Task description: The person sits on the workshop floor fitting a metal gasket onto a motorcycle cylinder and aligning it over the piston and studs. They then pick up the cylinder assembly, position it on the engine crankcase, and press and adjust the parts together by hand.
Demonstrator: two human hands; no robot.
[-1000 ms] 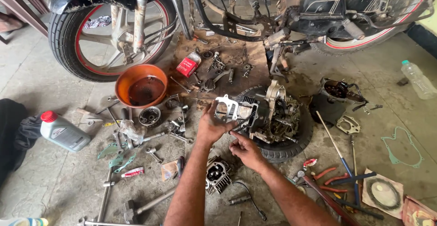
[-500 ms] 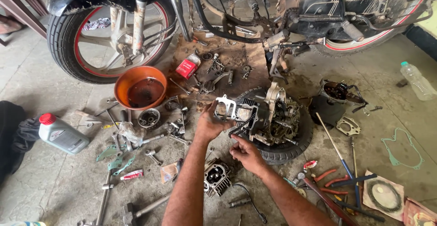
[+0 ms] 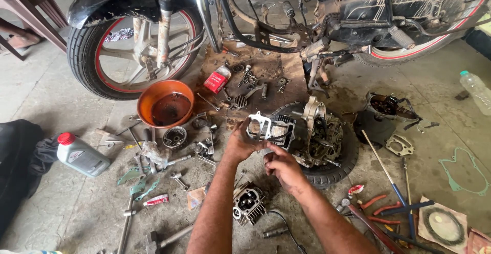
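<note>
Orange oil bowl [image 3: 165, 104], grey oil bottle [image 3: 82, 155], water bottle [image 3: 476, 91]

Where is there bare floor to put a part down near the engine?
Bare concrete lies left of the orange oil pan, above the grey oil bottle, and at right between the clear plastic bottle and the green gasket. Between the pan and the engine on its tyre, under both hands, loose parts crowd the floor.
</note>
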